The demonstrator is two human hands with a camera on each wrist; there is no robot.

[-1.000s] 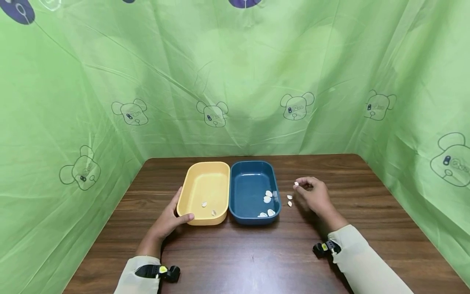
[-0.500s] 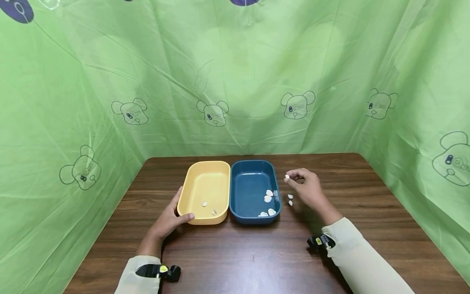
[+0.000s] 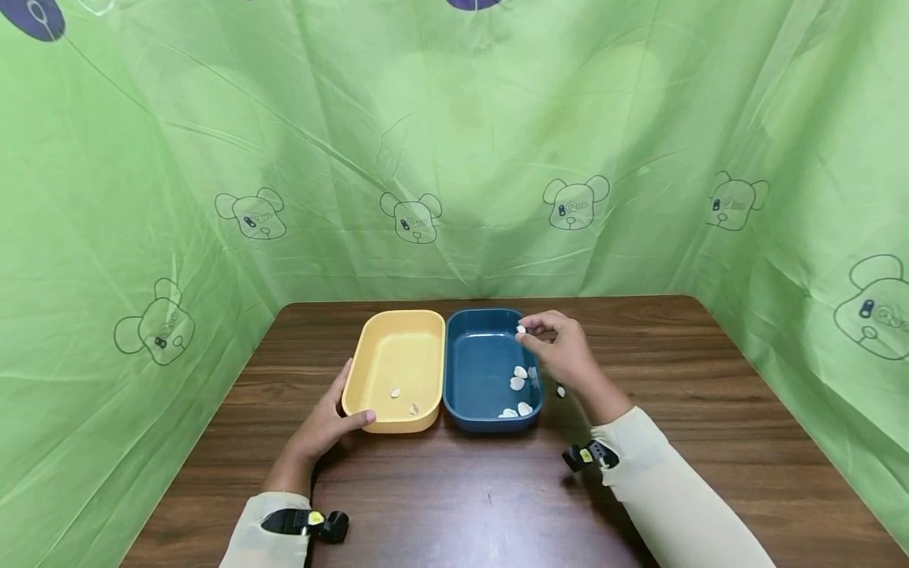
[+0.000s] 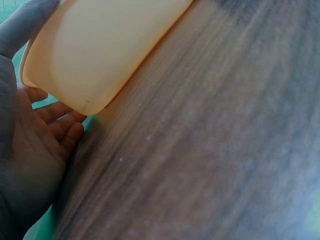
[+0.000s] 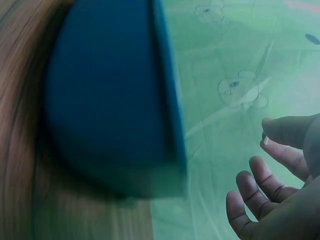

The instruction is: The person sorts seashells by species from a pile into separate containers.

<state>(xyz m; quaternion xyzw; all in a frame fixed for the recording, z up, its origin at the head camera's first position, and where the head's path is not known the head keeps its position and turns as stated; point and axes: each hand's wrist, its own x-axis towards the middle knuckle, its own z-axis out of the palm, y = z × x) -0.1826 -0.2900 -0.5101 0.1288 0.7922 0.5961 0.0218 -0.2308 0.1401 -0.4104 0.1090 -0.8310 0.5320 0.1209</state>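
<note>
My left hand (image 3: 328, 422) grips the near left corner of the yellow container (image 3: 365, 355), thumb over the rim and fingers along the outer wall. In the left wrist view, the fingers (image 4: 59, 121) lie against that wall. Above the far right rim of the blue container (image 3: 477, 398), my right hand (image 3: 564, 351) pinches a small white shell-like piece (image 3: 521, 330) between thumb and fingertips. The right wrist view shows the piece (image 5: 265, 141) mostly hidden in the pinch. Several larger white shell-like pieces (image 3: 518, 384) lie inside the blue container; two small ones (image 3: 395, 392) lie in the yellow container.
Both containers stand side by side on the brown wooden table (image 3: 454, 497). Another small white piece (image 3: 561, 391) lies on the table right of the blue container, near my right wrist. A green curtain (image 3: 490, 260) with bear drawings surrounds the table's back and sides.
My right hand has moved left with the pinched piece, from over the table to above the blue container's rim. The left hand keeps its grip in place.
</note>
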